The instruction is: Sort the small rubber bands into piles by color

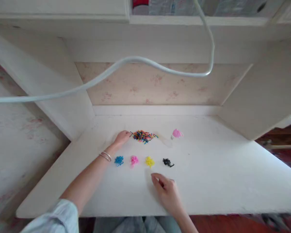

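A mixed heap of small colourful rubber bands (pixel 143 136) lies toward the back of the white tabletop. At its left edge, my left hand (pixel 122 138) pinches a tiny black band (pixel 131 133) between its fingertips. Nearer to me runs a row of single-colour piles: blue bands (pixel 119 160), pink bands (pixel 134 160), yellow bands (pixel 149 161) and black bands (pixel 168 162). My right hand (pixel 165 191) hovers in front of the yellow and black piles, thumb and fingers curled together. Whatever it may hold is too small to make out.
A pink object (pixel 177 133) and a clear plastic piece (pixel 166 141) lie right of the mixed heap. A white cable (pixel 140 59) hangs across the upper view. Side panels (pixel 262 87) and a shelf (pixel 63 19) frame the white table (pixel 220 181).
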`<state>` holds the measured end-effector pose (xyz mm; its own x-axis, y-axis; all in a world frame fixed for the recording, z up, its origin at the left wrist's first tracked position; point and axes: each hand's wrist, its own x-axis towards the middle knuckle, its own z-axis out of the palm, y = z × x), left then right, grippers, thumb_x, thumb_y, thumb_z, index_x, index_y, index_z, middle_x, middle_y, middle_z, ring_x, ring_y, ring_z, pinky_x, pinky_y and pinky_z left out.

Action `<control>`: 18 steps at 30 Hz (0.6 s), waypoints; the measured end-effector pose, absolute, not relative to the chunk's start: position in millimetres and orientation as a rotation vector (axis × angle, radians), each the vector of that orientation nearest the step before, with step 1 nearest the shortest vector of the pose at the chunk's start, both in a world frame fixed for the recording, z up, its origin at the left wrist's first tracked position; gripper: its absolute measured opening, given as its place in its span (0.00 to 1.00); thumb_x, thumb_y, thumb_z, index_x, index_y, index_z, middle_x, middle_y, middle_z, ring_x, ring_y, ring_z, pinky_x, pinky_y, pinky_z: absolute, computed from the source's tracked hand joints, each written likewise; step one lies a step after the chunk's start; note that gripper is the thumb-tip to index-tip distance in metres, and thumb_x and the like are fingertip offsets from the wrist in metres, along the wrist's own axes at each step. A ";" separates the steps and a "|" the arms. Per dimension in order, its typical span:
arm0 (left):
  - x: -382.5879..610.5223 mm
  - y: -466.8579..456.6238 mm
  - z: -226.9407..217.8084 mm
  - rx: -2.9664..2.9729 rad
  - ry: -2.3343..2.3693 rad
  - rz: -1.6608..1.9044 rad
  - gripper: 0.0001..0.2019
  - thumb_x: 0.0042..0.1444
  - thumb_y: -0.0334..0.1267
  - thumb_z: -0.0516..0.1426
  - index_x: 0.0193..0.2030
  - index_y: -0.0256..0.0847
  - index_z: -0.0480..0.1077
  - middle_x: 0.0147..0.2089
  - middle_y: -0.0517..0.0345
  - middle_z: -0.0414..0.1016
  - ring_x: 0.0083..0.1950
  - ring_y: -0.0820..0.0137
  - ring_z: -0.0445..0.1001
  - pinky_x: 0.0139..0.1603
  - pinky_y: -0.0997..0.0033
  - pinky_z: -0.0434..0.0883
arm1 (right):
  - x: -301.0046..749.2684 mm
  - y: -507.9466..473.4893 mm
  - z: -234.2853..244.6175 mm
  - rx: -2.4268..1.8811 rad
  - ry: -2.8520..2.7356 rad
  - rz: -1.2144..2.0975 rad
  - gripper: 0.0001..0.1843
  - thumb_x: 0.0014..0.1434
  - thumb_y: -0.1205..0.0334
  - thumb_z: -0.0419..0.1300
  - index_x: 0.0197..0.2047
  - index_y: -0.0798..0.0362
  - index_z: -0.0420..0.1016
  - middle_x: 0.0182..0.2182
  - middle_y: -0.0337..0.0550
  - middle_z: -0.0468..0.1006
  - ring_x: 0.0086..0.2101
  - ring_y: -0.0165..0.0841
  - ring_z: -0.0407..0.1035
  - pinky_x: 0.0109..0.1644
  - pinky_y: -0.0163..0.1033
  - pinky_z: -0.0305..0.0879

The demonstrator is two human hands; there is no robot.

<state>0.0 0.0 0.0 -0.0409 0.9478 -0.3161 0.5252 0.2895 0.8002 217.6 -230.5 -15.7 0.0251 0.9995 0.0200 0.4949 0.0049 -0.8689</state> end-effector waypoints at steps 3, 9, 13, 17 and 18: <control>-1.6 3.8 0.7 1.312 1.707 0.587 0.16 0.59 0.41 0.54 0.52 0.37 0.65 0.51 0.51 0.68 0.47 0.66 0.71 0.45 0.59 0.71 | 215.3 -230.0 -16.3 -1.582 -1.557 0.880 0.19 0.60 0.49 0.50 0.39 0.51 0.77 0.16 0.31 0.58 0.19 0.24 0.52 0.24 0.30 0.48; -6.2 5.4 0.6 1.305 1.726 0.554 0.16 0.59 0.41 0.54 0.52 0.37 0.65 0.51 0.51 0.68 0.47 0.66 0.71 0.45 0.58 0.71 | 213.4 -230.0 -15.0 -1.606 -1.535 0.880 0.19 0.60 0.49 0.51 0.38 0.51 0.78 0.16 0.32 0.59 0.18 0.24 0.53 0.23 0.30 0.48; -7.8 2.6 4.2 1.374 1.734 0.553 0.16 0.59 0.42 0.54 0.51 0.37 0.65 0.50 0.51 0.69 0.45 0.67 0.72 0.44 0.60 0.71 | 213.3 -229.4 -14.1 -1.607 -1.536 0.885 0.19 0.60 0.49 0.51 0.39 0.51 0.78 0.16 0.32 0.59 0.18 0.24 0.53 0.23 0.29 0.49; -5.7 -11.4 16.6 1.552 1.735 0.606 0.14 0.59 0.44 0.53 0.44 0.35 0.69 0.41 0.55 0.73 0.38 0.71 0.73 0.39 0.65 0.71 | 213.7 -229.0 -14.4 -1.612 -1.536 0.884 0.19 0.60 0.49 0.51 0.39 0.51 0.78 0.16 0.32 0.59 0.18 0.24 0.54 0.23 0.30 0.49; -4.6 -18.1 20.5 1.618 1.730 0.630 0.14 0.58 0.46 0.53 0.40 0.35 0.71 0.37 0.57 0.74 0.36 0.70 0.73 0.37 0.68 0.70 | 213.7 -229.1 -14.7 -1.611 -1.536 0.883 0.19 0.60 0.49 0.51 0.39 0.51 0.78 0.16 0.32 0.59 0.18 0.24 0.54 0.23 0.30 0.49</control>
